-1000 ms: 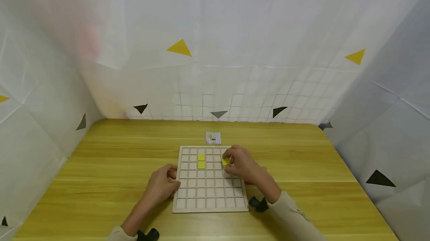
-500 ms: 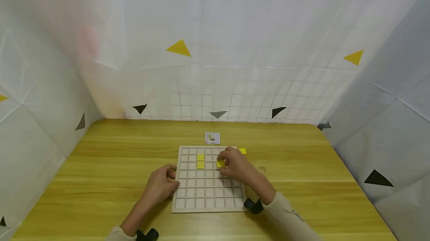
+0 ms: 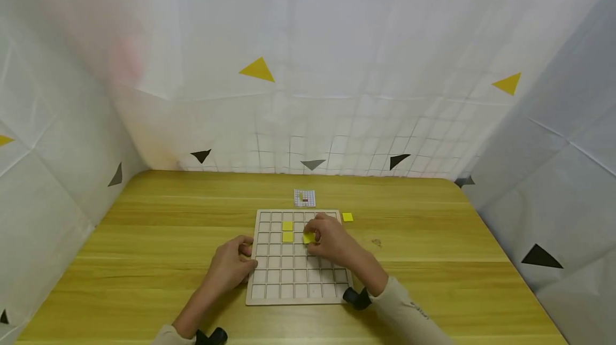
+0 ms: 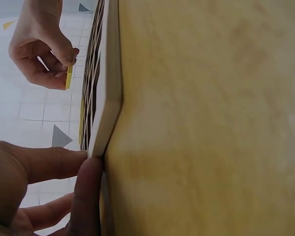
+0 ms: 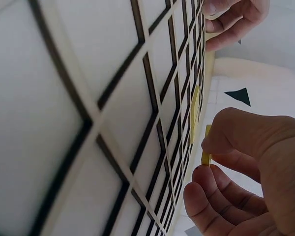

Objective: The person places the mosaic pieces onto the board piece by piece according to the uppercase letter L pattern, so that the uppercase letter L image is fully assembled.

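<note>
A pale wooden grid board point(image 3: 289, 276) lies on the table in the head view. Two yellow square tiles, an upper tile point(image 3: 287, 225) and a lower tile point(image 3: 287, 237), sit in neighbouring cells of one column. My right hand point(image 3: 333, 240) pinches another yellow tile point(image 5: 206, 145) between thumb and fingers. That held tile is above the board, to the right of the lower tile and apart from the surface in the right wrist view. My left hand point(image 3: 230, 263) grips the board's left edge, with a finger and the thumb against it in the left wrist view.
A loose yellow tile point(image 3: 347, 217) lies just off the board's upper right corner. Behind the board is a small printed grid card point(image 3: 305, 198). White sheeting point(image 3: 366, 56) with coloured triangles encloses the wooden table point(image 3: 423, 238) at the back and sides.
My right hand has carried its tile leftward over the board, closer to the two seated tiles. The loose tile at the upper right has come into sight. My left hand stays in place.
</note>
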The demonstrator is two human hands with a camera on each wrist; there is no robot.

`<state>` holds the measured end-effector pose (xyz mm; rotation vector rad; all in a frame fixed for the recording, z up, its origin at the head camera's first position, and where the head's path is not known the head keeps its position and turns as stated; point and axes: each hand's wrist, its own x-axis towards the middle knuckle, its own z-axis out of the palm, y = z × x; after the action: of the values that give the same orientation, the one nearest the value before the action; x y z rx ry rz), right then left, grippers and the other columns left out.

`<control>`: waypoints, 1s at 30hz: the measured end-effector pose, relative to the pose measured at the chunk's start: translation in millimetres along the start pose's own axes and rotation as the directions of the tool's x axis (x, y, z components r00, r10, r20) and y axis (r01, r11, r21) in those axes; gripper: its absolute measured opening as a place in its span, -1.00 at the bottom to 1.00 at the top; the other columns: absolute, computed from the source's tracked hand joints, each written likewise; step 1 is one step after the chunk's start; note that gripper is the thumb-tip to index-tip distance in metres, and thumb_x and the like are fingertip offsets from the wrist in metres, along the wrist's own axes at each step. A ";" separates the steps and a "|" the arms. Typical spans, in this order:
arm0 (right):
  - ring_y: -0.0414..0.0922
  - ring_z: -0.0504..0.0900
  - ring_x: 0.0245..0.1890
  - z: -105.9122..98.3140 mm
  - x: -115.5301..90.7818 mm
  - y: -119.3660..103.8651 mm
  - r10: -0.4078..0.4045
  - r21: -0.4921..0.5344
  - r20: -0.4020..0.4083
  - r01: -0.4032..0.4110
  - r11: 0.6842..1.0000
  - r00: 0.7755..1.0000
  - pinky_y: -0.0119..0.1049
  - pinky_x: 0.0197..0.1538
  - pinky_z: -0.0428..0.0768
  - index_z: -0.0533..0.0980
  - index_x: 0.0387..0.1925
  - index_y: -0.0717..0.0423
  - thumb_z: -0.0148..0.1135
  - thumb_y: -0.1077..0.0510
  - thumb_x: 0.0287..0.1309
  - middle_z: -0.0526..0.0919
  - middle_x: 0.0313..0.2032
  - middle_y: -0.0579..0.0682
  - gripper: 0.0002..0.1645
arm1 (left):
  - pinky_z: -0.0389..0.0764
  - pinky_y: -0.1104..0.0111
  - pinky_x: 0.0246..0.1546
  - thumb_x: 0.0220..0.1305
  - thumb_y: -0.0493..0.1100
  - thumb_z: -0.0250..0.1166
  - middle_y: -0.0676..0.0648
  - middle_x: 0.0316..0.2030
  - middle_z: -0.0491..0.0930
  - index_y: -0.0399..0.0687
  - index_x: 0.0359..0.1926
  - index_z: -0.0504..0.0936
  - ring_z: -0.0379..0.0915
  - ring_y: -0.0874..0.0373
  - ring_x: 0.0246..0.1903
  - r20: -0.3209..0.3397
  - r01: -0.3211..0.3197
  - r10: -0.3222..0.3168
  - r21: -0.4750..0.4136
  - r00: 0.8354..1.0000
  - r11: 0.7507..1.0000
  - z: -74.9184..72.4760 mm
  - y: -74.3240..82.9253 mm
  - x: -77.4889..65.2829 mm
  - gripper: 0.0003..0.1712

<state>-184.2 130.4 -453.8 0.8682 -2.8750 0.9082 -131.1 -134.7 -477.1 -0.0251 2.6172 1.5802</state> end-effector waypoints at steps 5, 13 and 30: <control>-0.09 0.51 -0.36 4.6 1.9 -3.6 -0.020 0.012 0.018 0.020 1.000 1.000 -0.36 -0.33 0.51 0.68 -0.20 0.15 0.42 0.33 -0.09 0.54 -0.31 -0.08 -0.69 | 0.61 0.30 -0.66 0.01 -0.45 0.41 -0.14 -0.28 0.52 -0.35 0.13 0.55 0.57 0.14 -0.45 -0.001 0.008 -0.008 0.000 1.000 1.000 -0.5 1.4 -1.0 -0.42; -0.11 0.52 -0.40 13.6 3.8 -5.0 -0.103 0.017 0.000 0.103 0.995 0.995 -0.41 -0.36 0.51 0.67 -0.23 0.17 0.38 0.38 -0.13 0.53 -0.33 -0.06 -0.69 | 0.61 0.30 -0.67 0.01 -0.44 0.40 -0.13 -0.28 0.52 -0.35 0.13 0.55 0.56 0.15 -0.45 -0.001 0.015 -0.015 0.014 1.000 1.000 -1.5 2.1 -1.0 -0.42; -0.14 0.53 -0.38 20.6 9.7 -18.2 -0.095 0.051 0.040 0.093 0.994 0.995 -0.45 -0.34 0.53 0.66 -0.20 0.18 0.39 0.38 -0.10 0.54 -0.32 -0.06 -0.68 | 0.61 0.30 -0.67 -0.01 -0.44 0.39 -0.13 -0.28 0.52 -0.35 0.13 0.55 0.57 0.15 -0.45 -0.003 0.004 -0.004 0.009 1.000 1.000 -1.1 1.4 -0.3 -0.42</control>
<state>-180.0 102.1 -459.7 1.0295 -2.8301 0.9671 -131.0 -135.1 -475.4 -0.0320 2.6251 1.5686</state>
